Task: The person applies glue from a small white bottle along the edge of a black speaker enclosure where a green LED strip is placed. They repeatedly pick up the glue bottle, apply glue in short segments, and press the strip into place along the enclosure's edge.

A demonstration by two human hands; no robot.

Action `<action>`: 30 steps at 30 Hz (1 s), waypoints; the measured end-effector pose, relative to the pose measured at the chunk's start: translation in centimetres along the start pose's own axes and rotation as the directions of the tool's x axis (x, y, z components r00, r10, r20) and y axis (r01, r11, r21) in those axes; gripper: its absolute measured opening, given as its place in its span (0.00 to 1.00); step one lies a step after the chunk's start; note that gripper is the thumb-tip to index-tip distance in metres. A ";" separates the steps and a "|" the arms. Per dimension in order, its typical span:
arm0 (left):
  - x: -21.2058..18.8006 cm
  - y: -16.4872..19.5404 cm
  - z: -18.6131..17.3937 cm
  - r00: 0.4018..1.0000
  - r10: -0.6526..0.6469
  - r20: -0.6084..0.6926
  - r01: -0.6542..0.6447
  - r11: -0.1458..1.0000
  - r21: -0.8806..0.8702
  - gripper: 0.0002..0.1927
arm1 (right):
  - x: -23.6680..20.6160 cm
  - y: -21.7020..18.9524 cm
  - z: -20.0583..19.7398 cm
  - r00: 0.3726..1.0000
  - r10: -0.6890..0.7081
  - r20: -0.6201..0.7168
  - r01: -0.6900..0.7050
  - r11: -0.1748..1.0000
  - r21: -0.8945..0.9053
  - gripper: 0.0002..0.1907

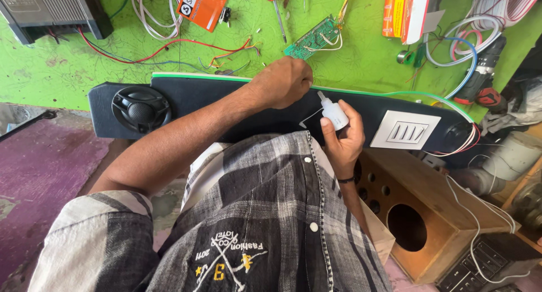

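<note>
With the right hand [343, 135] fingers wrapped around the small white glue bottle [333, 112] and the left hand [282, 82] fingers curled shut, pinching at the black speaker panel [226, 108] edge (at the bottle's 10 o'clock), a hard squeeze could flood glue onto those fingers.

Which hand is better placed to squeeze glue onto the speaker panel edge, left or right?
Probably the right hand: it already holds the white squeeze bottle, nozzle pointing toward the black panel. The left hand rests on the panel's far edge.

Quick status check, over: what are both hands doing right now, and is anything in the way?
Left hand pressing on black speaker panel's top edge. Right hand gripping small white squeeze bottle, nozzle up. Nothing between the hands.
</note>
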State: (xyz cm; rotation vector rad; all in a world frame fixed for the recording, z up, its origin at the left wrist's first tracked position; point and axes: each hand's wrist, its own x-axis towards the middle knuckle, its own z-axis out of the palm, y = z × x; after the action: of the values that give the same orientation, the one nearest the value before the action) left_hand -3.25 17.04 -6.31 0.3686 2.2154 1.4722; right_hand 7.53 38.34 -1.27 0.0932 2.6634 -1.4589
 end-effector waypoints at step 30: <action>-0.2 -0.6 0.2 0.999 0.030 -0.018 -0.029 0.999 0.039 0.10 | 1.6 -2.6 0.3 0.999 -0.046 0.005 0.046 0.976 -0.214 0.23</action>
State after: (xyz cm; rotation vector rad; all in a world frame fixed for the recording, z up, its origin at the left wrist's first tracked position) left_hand -2.93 16.88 -6.85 0.4033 2.2650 1.4560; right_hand 5.65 36.71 0.51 0.0147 2.8203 -1.1722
